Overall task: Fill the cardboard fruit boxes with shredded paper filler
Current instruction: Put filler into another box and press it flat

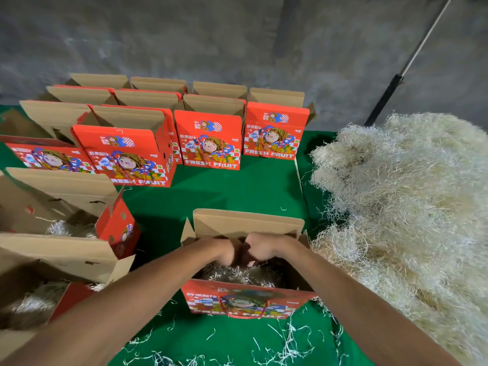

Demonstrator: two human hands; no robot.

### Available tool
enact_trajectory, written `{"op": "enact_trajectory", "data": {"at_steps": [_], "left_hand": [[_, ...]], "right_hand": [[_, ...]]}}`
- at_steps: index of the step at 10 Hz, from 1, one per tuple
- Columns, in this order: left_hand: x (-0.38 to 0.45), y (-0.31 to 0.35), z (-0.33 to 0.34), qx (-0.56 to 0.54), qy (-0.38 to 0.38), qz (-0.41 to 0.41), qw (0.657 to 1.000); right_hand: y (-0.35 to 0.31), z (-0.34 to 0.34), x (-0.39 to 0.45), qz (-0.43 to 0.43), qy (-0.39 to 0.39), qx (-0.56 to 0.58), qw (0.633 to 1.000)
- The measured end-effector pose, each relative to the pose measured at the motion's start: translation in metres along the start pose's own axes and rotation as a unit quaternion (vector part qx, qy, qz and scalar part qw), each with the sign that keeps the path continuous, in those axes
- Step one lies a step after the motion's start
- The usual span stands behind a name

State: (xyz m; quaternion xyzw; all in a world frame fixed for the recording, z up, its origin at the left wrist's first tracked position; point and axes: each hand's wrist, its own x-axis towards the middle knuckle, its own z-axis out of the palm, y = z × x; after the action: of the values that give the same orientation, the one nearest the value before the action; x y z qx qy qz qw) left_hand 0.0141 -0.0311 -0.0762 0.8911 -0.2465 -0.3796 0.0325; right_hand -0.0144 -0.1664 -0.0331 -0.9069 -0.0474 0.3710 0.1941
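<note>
An open red fruit box (248,299) stands on the green cloth right in front of me, with shredded paper (237,276) lying in its bottom. Both my hands reach down into it side by side. My left hand (224,250) and my right hand (262,247) touch at the knuckles, backs up, with the fingers sunk into the filler and mostly hidden. A big heap of pale shredded paper (401,196) lies to the right of the box.
Two open boxes at my left (60,207) (52,262) each hold some filler. Several open red boxes (208,138) stand in rows at the back against a grey wall. Loose paper strands (287,342) litter the cloth near me. A dark pole (388,96) leans at the right.
</note>
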Motion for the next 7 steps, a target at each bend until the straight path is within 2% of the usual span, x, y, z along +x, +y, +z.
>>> {"op": "enact_trajectory", "data": {"at_steps": [1, 2, 3, 4, 5, 6, 7], "left_hand": [[0.012, -0.015, 0.020, 0.030, -0.027, -0.055, 0.998], [0.007, -0.027, 0.036, -0.009, -0.092, -0.091, 0.992], [0.002, -0.034, 0.062, -0.022, -0.081, -0.083, 0.993], [-0.001, -0.032, 0.086, -0.061, -0.081, -0.097, 0.990], [-0.005, -0.026, 0.093, -0.077, -0.021, -0.061, 0.995], [-0.003, -0.017, 0.093, -0.086, 0.077, -0.036, 0.993], [-0.004, -0.015, 0.088, -0.067, 0.120, -0.039, 0.990]], "right_hand": [[0.010, 0.023, 0.025, 0.009, -0.016, -0.002, 1.000], [0.020, 0.054, 0.041, 0.020, -0.050, -0.047, 0.997], [0.034, 0.081, 0.047, 0.022, -0.047, -0.058, 0.997], [0.045, 0.098, 0.044, 0.009, 0.002, -0.081, 0.997], [0.046, 0.111, 0.048, -0.004, 0.027, -0.045, 0.999], [0.061, 0.126, 0.049, -0.003, 0.030, -0.019, 0.999], [0.073, 0.140, 0.052, -0.019, 0.021, 0.012, 1.000]]}}
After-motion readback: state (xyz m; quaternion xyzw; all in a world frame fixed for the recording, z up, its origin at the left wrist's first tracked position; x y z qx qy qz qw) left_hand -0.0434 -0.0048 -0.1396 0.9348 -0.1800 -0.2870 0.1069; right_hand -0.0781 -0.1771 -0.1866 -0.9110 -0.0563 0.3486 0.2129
